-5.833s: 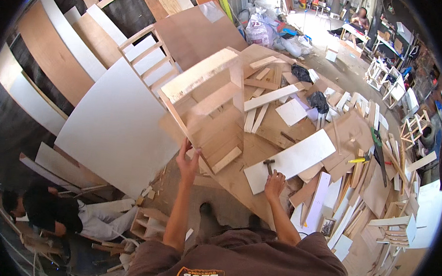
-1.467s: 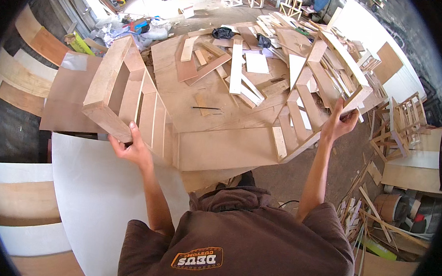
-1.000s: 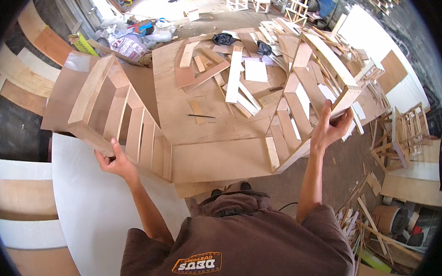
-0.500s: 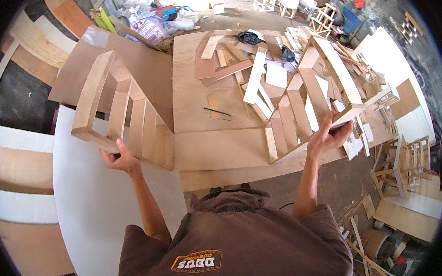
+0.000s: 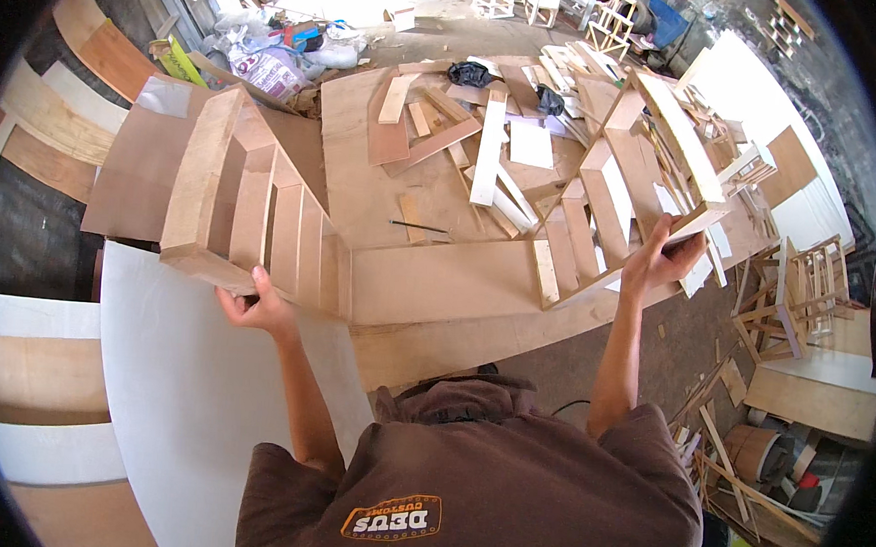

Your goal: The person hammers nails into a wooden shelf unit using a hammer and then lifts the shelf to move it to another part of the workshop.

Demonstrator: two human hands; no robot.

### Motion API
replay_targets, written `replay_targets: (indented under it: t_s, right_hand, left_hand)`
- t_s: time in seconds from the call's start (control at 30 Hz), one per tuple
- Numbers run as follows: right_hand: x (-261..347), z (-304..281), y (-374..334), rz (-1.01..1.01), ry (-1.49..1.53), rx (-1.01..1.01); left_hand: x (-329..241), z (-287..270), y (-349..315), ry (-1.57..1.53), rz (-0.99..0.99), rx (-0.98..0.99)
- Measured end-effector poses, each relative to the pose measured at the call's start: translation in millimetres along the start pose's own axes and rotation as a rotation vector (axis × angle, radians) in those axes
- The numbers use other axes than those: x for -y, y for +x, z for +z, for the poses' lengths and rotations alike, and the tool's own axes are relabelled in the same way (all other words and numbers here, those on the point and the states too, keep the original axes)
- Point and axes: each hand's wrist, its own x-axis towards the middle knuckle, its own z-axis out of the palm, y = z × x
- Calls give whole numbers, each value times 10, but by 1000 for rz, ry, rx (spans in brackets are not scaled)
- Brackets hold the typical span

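On the left, my left hand (image 5: pixel 258 306) is closed on the lower near edge of a ladder-like wooden frame (image 5: pixel 201 187) with several crosspieces. My right hand (image 5: pixel 660 260) grips the near end of a similar slatted wooden frame (image 5: pixel 685 138), its fingers wrapped under the end piece. Both frames stand tilted up at their outer ends. Between their inner ends lies a long plywood strip (image 5: pixel 448 274); whether it is joined to them I cannot tell. Part of each hand's grip is hidden behind the wood.
A plywood worktop (image 5: pixel 363 195) carries a dark thin stick (image 5: pixel 419 227), a white board piece (image 5: pixel 531 145) and several offcuts. A white sheet (image 5: pixel 214 391) lies at left. Plastic bags (image 5: pixel 270 72) sit at the far left; small wooden frames (image 5: pixel 794 292) and scrap crowd the right.
The left frame has swung so that more of its thick outer face shows, and my left hand has shifted slightly right. My right hand keeps its grip with little movement.
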Motion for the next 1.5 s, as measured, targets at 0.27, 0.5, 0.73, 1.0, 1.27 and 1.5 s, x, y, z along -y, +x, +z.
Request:
replay_targets:
  t_s: [0.27,0.5,0.73,1.0,1.27,1.5]
  right_hand:
    - [-158,68,-6,7,-20,23]
    - [33,41,-57,124,-63,82]
    - [55,-114,-497,36,-377,210]
    - [273,-307,-948,-53,-416,357]
    - [436,-201,-1248,-24,-335,473]
    - [339,-230,-1503,-17,-369,739]
  left_hand:
    - [-45,91,-105,-104,-201,54]
    - [-96,21,-224,-51,-151,117]
    - [-17,-120,-596,-38,-313,285]
    - [61,-340,-895,119,-329,385]
    - [343,-521,-1115,99,-302,441]
    - [278,-670,-1301,126,-8,405]
